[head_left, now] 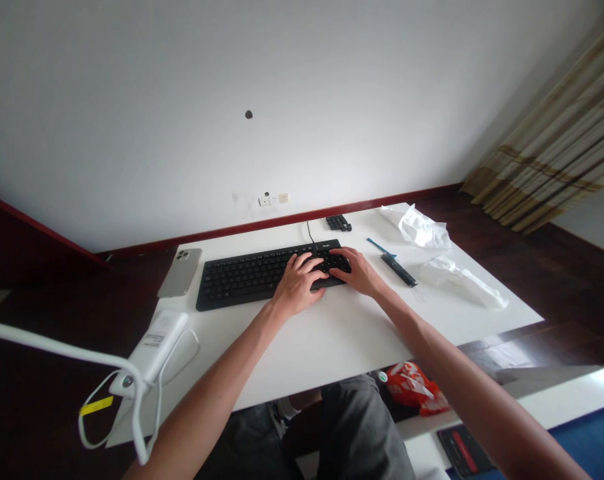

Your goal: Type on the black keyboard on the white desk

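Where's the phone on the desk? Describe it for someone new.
On the white desk, find the black keyboard under the left hand and right hand. Just left of the keyboard, at the desk's left edge, lies a smartphone, back up. Its pale metallic back and corner camera cluster set it apart from the white corded device nearer the person.

Keyboard (232,283) centered on desk (332,347), phone (179,272) to left, plastic wrapping (459,281) to right.

Left hand (296,285), right hand (358,272) on keyboard (237,280)
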A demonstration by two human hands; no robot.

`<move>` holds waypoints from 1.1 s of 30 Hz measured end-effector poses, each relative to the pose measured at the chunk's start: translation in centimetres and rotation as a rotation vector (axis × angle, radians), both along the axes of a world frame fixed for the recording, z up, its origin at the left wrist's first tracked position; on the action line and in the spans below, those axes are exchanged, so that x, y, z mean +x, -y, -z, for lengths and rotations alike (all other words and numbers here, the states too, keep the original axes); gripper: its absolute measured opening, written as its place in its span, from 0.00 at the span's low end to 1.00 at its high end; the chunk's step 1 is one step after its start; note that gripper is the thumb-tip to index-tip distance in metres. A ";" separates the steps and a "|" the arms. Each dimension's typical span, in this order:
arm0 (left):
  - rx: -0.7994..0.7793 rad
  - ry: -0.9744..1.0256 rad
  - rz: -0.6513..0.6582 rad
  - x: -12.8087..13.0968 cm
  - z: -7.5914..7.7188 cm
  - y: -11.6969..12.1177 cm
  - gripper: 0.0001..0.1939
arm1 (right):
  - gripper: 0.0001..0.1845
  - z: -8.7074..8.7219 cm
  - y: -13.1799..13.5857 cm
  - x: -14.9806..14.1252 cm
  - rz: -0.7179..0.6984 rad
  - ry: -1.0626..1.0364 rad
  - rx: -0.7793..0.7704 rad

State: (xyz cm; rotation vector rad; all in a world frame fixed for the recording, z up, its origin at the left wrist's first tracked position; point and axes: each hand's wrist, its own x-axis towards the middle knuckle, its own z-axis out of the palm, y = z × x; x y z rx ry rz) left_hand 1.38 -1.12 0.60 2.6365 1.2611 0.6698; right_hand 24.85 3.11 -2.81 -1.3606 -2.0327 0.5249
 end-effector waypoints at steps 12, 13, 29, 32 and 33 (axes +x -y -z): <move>0.078 -0.059 0.014 0.1 0.1 0.2 0.17 | 0.28 -0.9 0.4 -0.2 0.140 -0.200 0.043; 0.086 -0.064 0.005 -0.1 0.0 0.2 0.21 | 0.26 -1.0 0.2 -0.1 0.192 -0.265 0.038; 0.094 -0.146 -0.388 -3.5 1.9 -1.6 0.34 | 0.17 -0.6 -7.4 1.1 0.579 -0.321 0.166; 0.075 -0.111 -0.371 -3.5 2.2 -1.7 0.34 | 0.18 -0.2 -8.6 1.3 0.557 -0.222 0.175; 0.068 -0.102 -0.367 -3.5 2.3 -1.7 0.34 | 0.19 0.0 -8.8 1.4 0.551 -0.185 0.181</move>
